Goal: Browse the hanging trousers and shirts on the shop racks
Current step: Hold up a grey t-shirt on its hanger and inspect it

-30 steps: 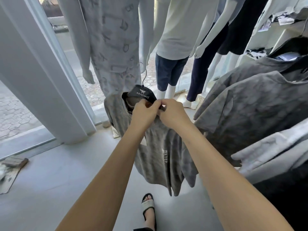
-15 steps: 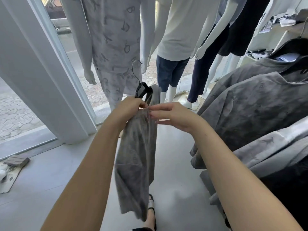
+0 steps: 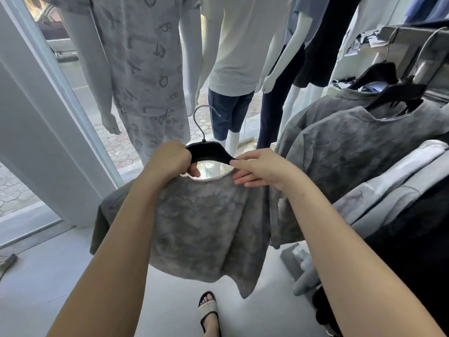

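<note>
I hold a grey mottled T-shirt (image 3: pixel 206 227) on a black hanger (image 3: pixel 209 152) off the rack, spread flat in front of me. My left hand (image 3: pixel 170 159) grips the hanger's left shoulder together with the shirt's collar. My right hand (image 3: pixel 260 167) pinches the hanger's right end at the collar, fingers partly extended. The hanger's metal hook (image 3: pixel 202 117) points up, free of any rail. More grey T-shirts (image 3: pixel 352 147) hang on black hangers on the rack at the right, with white and black garments (image 3: pixel 401 190) nearer to me.
Several mannequins stand ahead by the window: one in a printed pale set (image 3: pixel 143 69), one in a white T-shirt and dark shorts (image 3: pixel 233 57), others in dark trousers (image 3: pixel 279 105). A white door frame (image 3: pixel 48 117) is at the left. My sandalled foot (image 3: pixel 209 312) is on the grey floor.
The shirt has turned from edge-on to facing me, spread wide. My hands have moved apart to the two ends of the hanger, and the hanger now lies level.
</note>
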Demonstrator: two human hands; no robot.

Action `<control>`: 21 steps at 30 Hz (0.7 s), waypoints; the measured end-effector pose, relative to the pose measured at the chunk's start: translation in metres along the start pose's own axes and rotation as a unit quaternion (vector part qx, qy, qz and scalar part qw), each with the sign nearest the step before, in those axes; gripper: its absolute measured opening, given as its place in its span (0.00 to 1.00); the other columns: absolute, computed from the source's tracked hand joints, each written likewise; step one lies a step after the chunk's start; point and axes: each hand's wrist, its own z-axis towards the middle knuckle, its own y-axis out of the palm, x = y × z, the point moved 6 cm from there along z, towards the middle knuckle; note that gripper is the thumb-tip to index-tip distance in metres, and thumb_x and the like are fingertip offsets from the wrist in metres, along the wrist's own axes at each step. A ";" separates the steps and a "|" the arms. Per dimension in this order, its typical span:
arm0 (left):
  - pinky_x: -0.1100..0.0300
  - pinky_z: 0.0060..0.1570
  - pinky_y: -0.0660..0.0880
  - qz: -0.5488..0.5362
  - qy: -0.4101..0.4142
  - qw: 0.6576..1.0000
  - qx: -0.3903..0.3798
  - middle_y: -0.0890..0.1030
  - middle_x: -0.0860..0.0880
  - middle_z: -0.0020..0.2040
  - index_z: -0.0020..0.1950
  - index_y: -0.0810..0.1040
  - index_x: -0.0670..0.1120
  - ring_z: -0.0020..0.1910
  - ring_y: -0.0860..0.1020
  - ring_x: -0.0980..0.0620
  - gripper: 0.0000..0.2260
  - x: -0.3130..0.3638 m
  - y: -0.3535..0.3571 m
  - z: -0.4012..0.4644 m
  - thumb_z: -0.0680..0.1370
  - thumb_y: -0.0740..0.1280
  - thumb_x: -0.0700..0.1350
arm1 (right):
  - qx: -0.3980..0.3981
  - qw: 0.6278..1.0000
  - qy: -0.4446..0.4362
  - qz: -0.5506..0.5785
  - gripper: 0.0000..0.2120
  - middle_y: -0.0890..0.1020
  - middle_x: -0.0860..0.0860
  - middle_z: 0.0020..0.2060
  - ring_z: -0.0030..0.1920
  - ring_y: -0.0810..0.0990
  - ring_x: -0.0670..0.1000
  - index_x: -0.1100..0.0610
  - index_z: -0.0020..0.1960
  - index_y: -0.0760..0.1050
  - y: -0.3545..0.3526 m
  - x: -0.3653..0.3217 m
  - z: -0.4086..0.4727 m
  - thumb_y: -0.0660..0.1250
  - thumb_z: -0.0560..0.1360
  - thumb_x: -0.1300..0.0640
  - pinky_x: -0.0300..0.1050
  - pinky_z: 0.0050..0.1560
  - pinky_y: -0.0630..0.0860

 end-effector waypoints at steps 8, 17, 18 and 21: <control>0.61 0.33 0.68 0.024 0.052 0.998 -0.012 0.82 0.51 0.28 0.28 0.82 0.45 0.32 0.75 0.53 0.12 0.041 0.018 -0.002 0.64 0.61 0.35 | 0.051 0.999 0.002 0.001 0.16 0.87 0.55 0.42 0.44 0.87 0.51 0.57 0.56 0.80 -0.042 0.004 -0.026 0.74 0.74 0.49 0.48 0.53 0.82; 0.62 0.33 0.68 -0.012 0.126 0.989 -0.081 0.81 0.53 0.27 0.32 0.83 0.43 0.26 0.75 0.61 0.13 0.120 0.065 0.007 0.65 0.59 0.35 | 0.184 0.978 -0.067 0.075 0.24 0.87 0.54 0.43 0.44 0.87 0.51 0.55 0.67 0.75 -0.097 -0.013 -0.052 0.75 0.73 0.56 0.45 0.49 0.83; 0.61 0.34 0.70 -0.013 0.134 0.986 -0.101 0.83 0.52 0.29 0.32 0.82 0.44 0.27 0.76 0.60 0.12 0.128 0.074 0.009 0.65 0.59 0.36 | 0.199 0.974 -0.076 0.079 0.24 0.87 0.54 0.43 0.44 0.87 0.51 0.55 0.67 0.75 -0.104 -0.017 -0.053 0.75 0.73 0.56 0.46 0.50 0.83; 0.54 0.40 0.77 -0.011 0.163 0.979 -0.121 0.84 0.47 0.36 0.34 0.83 0.44 0.37 0.81 0.48 0.10 0.154 0.101 0.021 0.64 0.61 0.40 | 0.239 0.966 -0.074 0.063 0.22 0.87 0.53 0.44 0.44 0.87 0.49 0.53 0.66 0.75 -0.123 -0.023 -0.057 0.74 0.73 0.55 0.49 0.52 0.83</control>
